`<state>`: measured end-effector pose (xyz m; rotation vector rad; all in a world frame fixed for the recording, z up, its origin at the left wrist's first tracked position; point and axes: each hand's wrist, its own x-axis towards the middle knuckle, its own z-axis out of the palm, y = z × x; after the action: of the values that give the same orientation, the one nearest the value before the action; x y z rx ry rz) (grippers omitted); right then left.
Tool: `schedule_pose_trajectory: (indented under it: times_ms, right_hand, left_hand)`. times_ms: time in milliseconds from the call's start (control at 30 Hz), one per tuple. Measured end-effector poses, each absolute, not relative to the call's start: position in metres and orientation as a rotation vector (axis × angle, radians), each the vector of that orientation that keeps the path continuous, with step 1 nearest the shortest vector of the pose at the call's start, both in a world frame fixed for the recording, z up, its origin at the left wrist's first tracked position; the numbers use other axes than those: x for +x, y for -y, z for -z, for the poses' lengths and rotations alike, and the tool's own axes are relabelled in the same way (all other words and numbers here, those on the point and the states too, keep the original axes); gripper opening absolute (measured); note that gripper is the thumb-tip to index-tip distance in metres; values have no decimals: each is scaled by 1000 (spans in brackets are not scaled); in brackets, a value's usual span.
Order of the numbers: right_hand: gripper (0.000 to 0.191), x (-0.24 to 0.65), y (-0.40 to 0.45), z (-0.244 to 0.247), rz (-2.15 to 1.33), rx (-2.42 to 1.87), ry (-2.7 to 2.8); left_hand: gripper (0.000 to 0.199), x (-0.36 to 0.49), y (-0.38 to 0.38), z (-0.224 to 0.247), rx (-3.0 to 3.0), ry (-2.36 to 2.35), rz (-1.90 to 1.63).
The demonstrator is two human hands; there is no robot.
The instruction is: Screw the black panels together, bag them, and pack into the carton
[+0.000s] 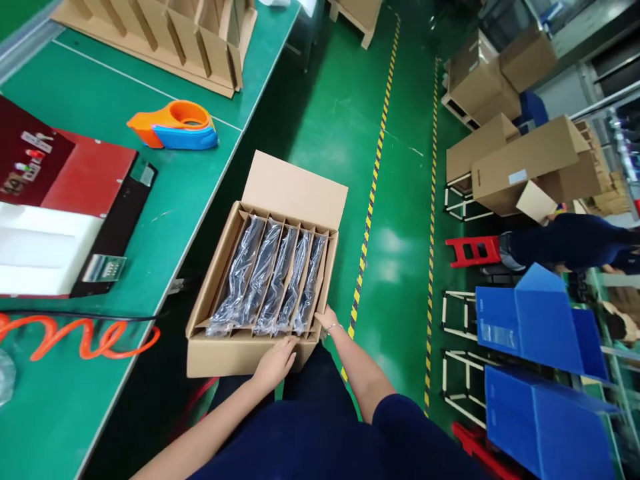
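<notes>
An open cardboard box [225, 357] sits in front of my body, beside the green workbench, with its far flap [297, 187] raised. Inside, cardboard dividers [227, 267] part several dark items in clear plastic wrap [277, 283], standing side by side in the slots; their exact kind is hidden by the wrap. My left hand [277, 363] lies over the near edge of the box, its fingers curled onto the cardboard. At the near right corner, my right hand [327, 320] grips the side wall. What supports the box underneath cannot be seen.
On the workbench [165, 193] at left are an orange and blue tape dispenser [187, 127], a red machine [90, 173], a coiled orange hose [85, 340] and a divided carton [165, 47]. Across the taped floor, blue bins [505, 327], cartons [525, 167] and a person [565, 243].
</notes>
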<state>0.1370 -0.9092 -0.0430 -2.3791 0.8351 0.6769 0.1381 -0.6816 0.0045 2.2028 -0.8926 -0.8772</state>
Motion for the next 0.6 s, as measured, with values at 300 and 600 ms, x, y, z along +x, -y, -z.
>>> schedule_pose_trajectory:
  times_ms: [300, 600]
  right_hand:
    - [40, 123, 990, 51, -878, -2326, -329]
    - [63, 243, 1087, -8, -833, -2676, 523]
  left_hand:
    - [55, 97, 826, 36, 2550, 486, 743]
    - [36, 101, 875, 40, 2764, -39, 841]
